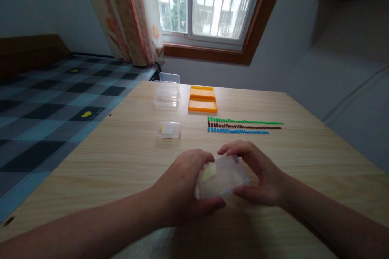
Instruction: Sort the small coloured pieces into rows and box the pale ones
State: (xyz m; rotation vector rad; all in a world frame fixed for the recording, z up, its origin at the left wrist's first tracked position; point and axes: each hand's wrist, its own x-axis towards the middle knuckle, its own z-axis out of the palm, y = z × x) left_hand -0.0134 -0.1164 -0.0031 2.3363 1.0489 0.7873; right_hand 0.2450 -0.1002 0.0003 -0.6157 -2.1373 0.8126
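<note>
Between my two hands, above the near part of the wooden table, is a translucent plastic box [226,176] with a pale yellow patch at its left end. My left hand [188,186] grips the left end, thumb at the near side. On the right end, my right hand [258,174] holds it with fingers at the far edge and thumb at the near corner. The box is tilted slightly; its contents are too blurred to make out. Just beyond the hands lie rows of small pieces: green [229,120], dark brown [229,126] and blue [229,131].
Left of the rows stands a small clear case [174,129] with something white and yellow inside. Farther back are an open clear compartment box [167,94] and an orange two-part tray [202,104]. The wooden table [304,149] adjoins a checked bed [60,113]; a window is behind.
</note>
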